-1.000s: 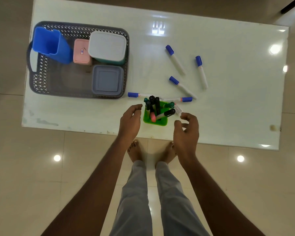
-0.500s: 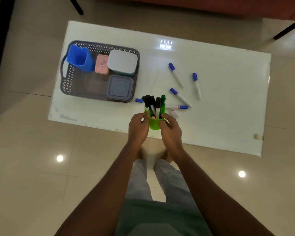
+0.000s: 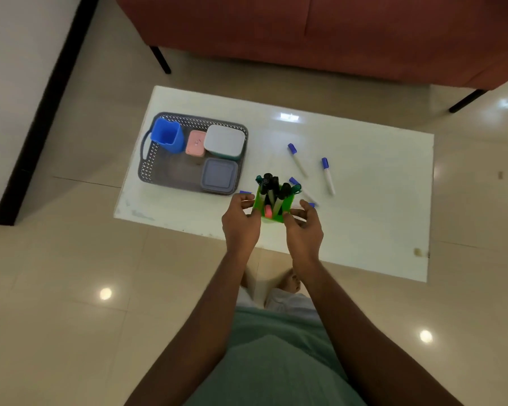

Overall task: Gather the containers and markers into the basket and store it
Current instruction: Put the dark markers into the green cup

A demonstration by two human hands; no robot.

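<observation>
A green holder (image 3: 286,202) full of several dark markers is lifted above the near edge of the white table (image 3: 364,224). My left hand (image 3: 241,222) grips its left side and my right hand (image 3: 304,227) grips its right side. The grey lattice basket (image 3: 148,164) stands at the table's left end. It holds a blue cup (image 3: 167,139), a pink box (image 3: 195,143), a white-lidded container (image 3: 224,141) and a grey-lidded container (image 3: 219,177). Blue-capped markers (image 3: 296,159) (image 3: 327,175) lie loose on the table to the right; others are partly hidden behind the holder.
A red-brown sofa (image 3: 335,33) on black legs stands beyond the table. A white wall with a black skirting (image 3: 41,106) runs along the left. Glossy beige floor tiles surround the table, and my feet stand at its near edge.
Both hands have closed on the green holder and raised it off the table. The camera has pulled back and up, so the sofa now shows.
</observation>
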